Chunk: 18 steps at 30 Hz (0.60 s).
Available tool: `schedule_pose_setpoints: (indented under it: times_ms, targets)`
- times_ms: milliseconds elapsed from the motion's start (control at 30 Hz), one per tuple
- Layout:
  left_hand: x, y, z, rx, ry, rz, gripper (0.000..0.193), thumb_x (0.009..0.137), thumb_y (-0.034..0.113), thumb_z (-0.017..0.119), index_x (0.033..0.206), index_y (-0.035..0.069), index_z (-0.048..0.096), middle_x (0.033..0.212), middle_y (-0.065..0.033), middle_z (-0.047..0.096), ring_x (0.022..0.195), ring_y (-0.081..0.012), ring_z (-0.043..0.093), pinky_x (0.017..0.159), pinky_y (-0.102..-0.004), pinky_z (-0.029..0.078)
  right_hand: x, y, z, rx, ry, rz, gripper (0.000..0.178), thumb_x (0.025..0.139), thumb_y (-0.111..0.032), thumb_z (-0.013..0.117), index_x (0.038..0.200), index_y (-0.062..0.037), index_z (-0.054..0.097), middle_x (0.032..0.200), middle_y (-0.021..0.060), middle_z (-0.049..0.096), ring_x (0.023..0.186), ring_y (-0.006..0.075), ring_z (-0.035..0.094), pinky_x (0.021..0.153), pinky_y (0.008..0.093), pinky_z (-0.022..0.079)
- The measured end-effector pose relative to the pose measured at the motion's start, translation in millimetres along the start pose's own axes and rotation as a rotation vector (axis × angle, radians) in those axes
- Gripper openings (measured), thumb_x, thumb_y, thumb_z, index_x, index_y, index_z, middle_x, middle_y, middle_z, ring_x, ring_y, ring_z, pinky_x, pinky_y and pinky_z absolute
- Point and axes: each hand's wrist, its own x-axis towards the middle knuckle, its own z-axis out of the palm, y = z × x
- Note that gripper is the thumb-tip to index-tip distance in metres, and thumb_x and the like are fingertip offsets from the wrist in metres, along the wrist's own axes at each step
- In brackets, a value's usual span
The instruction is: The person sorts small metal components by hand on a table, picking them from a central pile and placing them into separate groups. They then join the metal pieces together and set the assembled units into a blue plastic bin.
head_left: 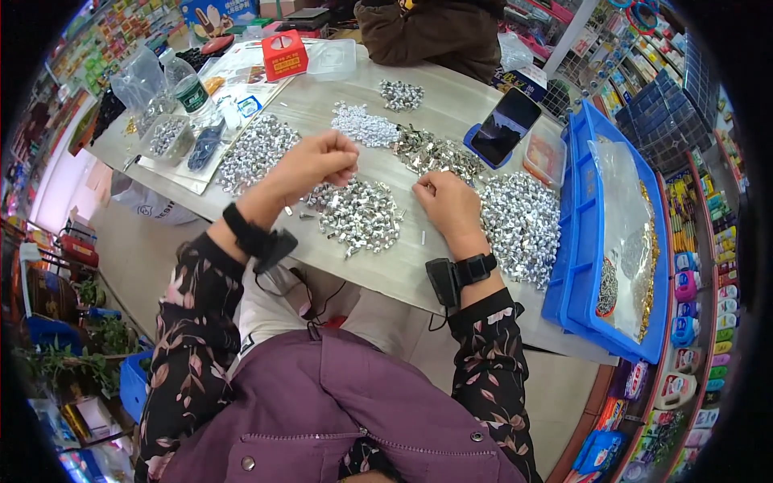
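My left hand point(310, 167) hovers over the table with its fingertips pinched together; whatever lies between them is too small to make out. Just below it spreads a pile of small silvery metal parts point(360, 219). My right hand point(451, 207) is closed in a pinch at the near side of a heap of darker metal pieces point(435, 153), and its fingertips hide what they hold. Right of that hand lies a big pile of shiny silver parts point(522, 229). Small white pieces point(362, 123) form a heap beyond my hands, and another silver pile point(259, 153) sits left.
A blue crate point(573, 241) with bagged parts stands at the table's right edge. Near it are a propped phone point(506, 125) and a clear container point(544, 158). A red box point(285, 56) and a bottle point(187, 87) stand farther back. Across the table rests a person's dark sleeve point(419, 36).
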Motion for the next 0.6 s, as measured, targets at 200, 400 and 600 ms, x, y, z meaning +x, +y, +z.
schedule_pose_setpoints:
  times_ms: [200,400,600]
  targets:
    - [-38,-26,23,-0.422,0.041,-0.099,0.013,0.085,0.014,0.057,0.093,0.005,0.054,0.079,-0.0026,0.058,0.066,-0.0073,0.057,0.058,-0.0192,0.050,0,-6,-6,0.233,-0.052,0.101,0.015,0.076,-0.022,0.063,0.081,-0.0078,0.064,0.072,0.0060,0.063,0.068,0.0168,0.062,0.058,0.0268,0.047]
    - [-36,-42,40,-0.530,0.089,-0.126,0.011,0.085,0.013,0.057,0.091,0.006,0.053,0.077,-0.0018,0.058,0.065,-0.0070,0.057,0.058,-0.0185,0.049,-11,-34,-10,1.159,-0.386,0.140,0.011,0.080,-0.012,0.061,0.086,-0.0020,0.060,0.078,0.0030,0.063,0.072,0.0093,0.059,0.062,0.0216,0.046]
    - [-35,-47,49,-0.662,0.062,-0.107,0.008,0.086,0.012,0.055,0.091,0.005,0.054,0.077,-0.0025,0.058,0.062,-0.0083,0.057,0.057,-0.0192,0.050,-20,-48,-4,1.326,-0.571,0.115,0.012,0.080,-0.005,0.062,0.091,-0.0003,0.059,0.086,0.0015,0.061,0.075,0.0057,0.056,0.063,0.0186,0.043]
